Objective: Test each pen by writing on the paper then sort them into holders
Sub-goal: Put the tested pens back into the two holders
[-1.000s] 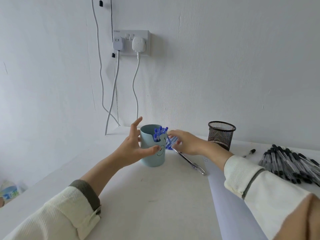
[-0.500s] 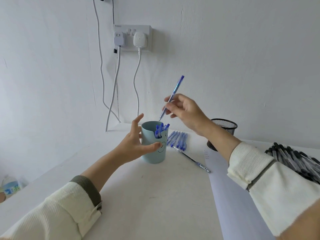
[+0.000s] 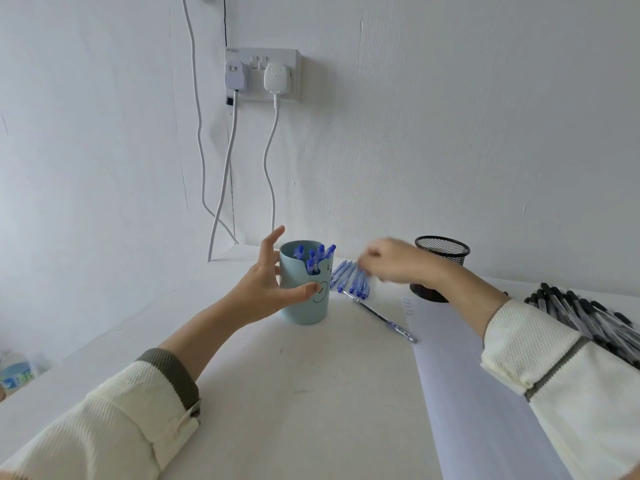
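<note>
The left hand is touching the blue holder near the bench's far edge, grip released. The right hand is hovering, blurred, over loose blue pens; grip unclear.

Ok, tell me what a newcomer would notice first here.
The pale blue cup full of blue pens stands at centre, the left hand spread beside it, thumb on its wall. Right of it, the blurred right hand hovers over a row of blue pens, before a black mesh holder. A heap of black pens lies far right.
</note>
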`<state>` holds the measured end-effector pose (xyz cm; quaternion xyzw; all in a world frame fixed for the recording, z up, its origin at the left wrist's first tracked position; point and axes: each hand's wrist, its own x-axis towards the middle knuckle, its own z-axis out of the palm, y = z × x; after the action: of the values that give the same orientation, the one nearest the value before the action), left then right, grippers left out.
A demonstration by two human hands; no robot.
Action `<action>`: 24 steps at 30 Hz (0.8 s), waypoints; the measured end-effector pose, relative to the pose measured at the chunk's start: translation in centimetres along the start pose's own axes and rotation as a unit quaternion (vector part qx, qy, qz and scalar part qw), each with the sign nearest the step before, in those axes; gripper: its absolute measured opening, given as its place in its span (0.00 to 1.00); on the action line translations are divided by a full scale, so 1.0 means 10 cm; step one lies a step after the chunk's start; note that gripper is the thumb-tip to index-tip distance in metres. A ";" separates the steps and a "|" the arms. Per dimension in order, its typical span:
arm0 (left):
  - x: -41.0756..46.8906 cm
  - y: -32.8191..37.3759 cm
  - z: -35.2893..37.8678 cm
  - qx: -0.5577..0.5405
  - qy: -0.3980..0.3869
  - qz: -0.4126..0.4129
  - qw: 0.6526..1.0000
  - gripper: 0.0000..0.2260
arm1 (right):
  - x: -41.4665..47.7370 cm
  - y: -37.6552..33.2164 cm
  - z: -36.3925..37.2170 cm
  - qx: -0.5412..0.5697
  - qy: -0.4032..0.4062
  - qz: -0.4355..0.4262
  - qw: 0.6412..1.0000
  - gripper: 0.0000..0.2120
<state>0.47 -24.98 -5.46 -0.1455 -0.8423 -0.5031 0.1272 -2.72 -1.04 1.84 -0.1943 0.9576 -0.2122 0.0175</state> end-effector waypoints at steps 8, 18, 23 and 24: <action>0.01 0.02 -0.02 -0.008 -0.014 -0.005 1.000 0.51 | -0.24 0.16 0.14 -0.242 -0.007 0.041 0.969 0.10; 0.01 0.02 -0.17 -0.035 -0.038 -0.036 0.998 0.58 | 0.16 -0.14 -0.29 -0.301 0.339 -0.421 0.786 0.10; 0.00 0.01 -0.18 -0.033 -0.039 -0.037 0.998 0.57 | 0.30 -0.10 -0.18 -0.107 0.174 -0.329 0.922 0.31; 0.01 0.01 -0.19 -0.031 -0.039 -0.037 0.998 0.57 | 0.33 -0.05 -0.17 -0.098 0.150 -0.280 0.943 0.34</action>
<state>0.57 -26.60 -4.51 -0.1372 -0.8357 -0.5271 0.0710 -5.80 -2.00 3.77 -0.4213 0.8721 -0.1400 -0.2057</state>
